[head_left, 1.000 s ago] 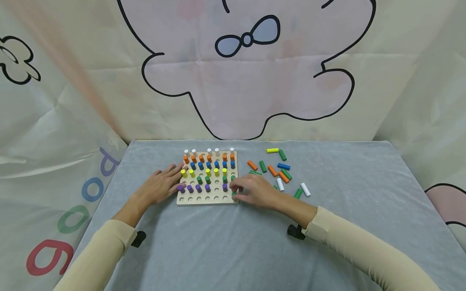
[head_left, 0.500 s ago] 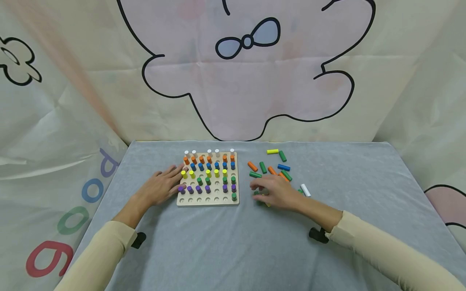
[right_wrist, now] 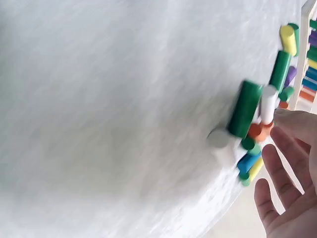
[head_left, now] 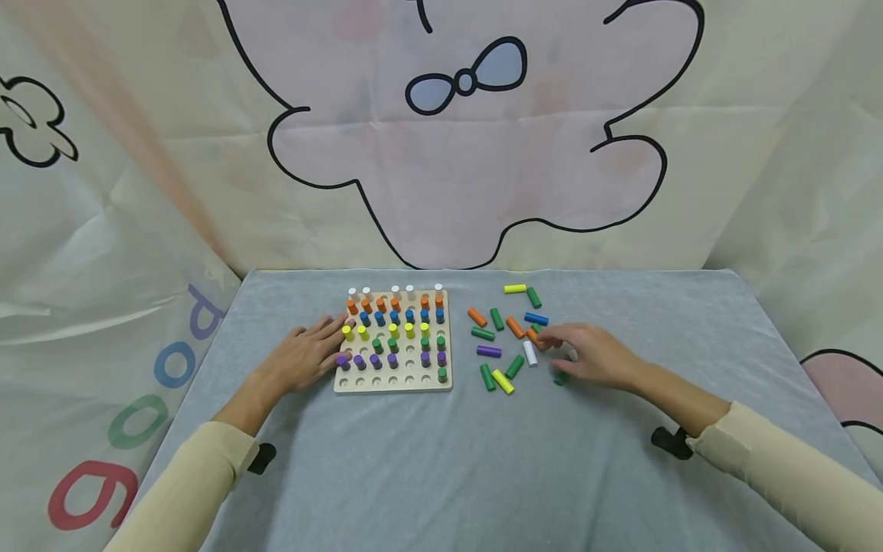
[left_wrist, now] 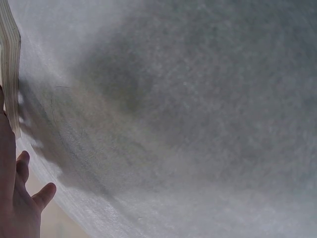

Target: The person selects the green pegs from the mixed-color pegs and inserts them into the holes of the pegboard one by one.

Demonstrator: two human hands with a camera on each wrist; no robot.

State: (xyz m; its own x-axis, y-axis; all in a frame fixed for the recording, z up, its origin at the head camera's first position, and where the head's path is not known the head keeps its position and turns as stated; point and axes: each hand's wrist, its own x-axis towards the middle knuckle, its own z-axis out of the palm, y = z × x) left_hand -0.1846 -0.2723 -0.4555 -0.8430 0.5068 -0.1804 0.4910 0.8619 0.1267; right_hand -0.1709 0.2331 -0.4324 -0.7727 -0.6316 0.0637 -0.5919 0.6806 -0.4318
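A wooden pegboard (head_left: 393, 387) bears rows of white, orange, blue, yellow, green and purple pegs. My left hand (head_left: 300, 356) rests along its left edge, fingers extended beside the yellow and purple pegs; the left wrist view shows this hand (left_wrist: 20, 213) at the board's side. A green peg (head_left: 442, 374) stands in the front row's right corner hole. My right hand (head_left: 600, 356) hovers over the loose pegs' right side, thumb and fingers apart with nothing held. Below it lie a green peg (right_wrist: 245, 109) and a white peg (right_wrist: 220, 141), partly hidden in the head view.
Loose pegs lie scattered right of the board, among them a purple peg (head_left: 489, 351), a yellow peg (head_left: 503, 382), a blue peg (head_left: 536, 319) and several green ones. A grey cloth (head_left: 414, 475) covers the table, with a printed curtain (head_left: 552, 176) behind.
My right hand has let go of the green peg at the board's front right corner and moved right, over the loose pegs. My left hand has stayed put.
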